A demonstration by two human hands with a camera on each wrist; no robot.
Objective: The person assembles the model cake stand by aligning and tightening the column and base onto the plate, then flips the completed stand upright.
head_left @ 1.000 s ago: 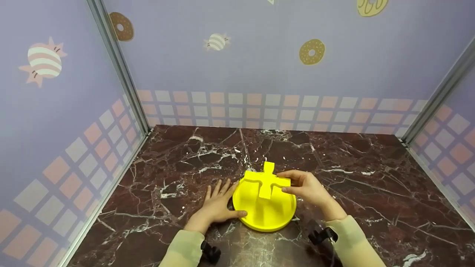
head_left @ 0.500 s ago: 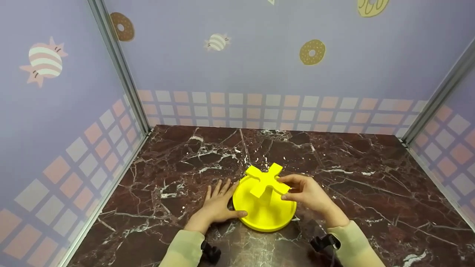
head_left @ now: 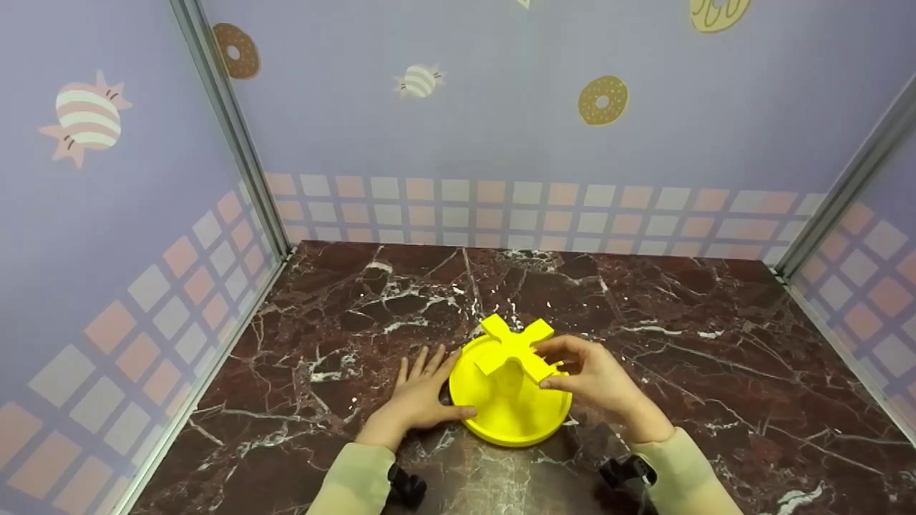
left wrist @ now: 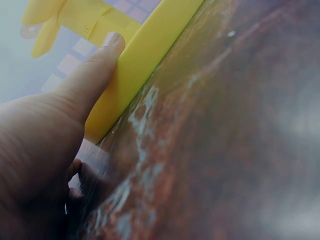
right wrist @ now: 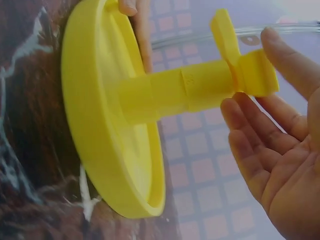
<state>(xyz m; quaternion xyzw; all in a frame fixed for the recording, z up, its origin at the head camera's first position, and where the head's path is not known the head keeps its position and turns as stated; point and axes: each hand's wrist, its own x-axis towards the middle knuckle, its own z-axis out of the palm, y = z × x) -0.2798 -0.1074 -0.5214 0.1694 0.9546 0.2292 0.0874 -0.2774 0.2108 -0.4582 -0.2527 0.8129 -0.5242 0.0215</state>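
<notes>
The left hand (head_left: 421, 400), spread, should steady the dish (head_left: 533, 422). The right hand (head_left: 600, 375) pinches the knob (head_left: 515, 345) above it, best turned level.

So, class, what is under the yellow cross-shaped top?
Beneath the cross-shaped top, a yellow post rises from a round yellow dish. The dish rests on the marbled tabletop and hides the patch under it from every view.

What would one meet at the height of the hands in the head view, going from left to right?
Left hand → round yellow base → right hand.
</notes>
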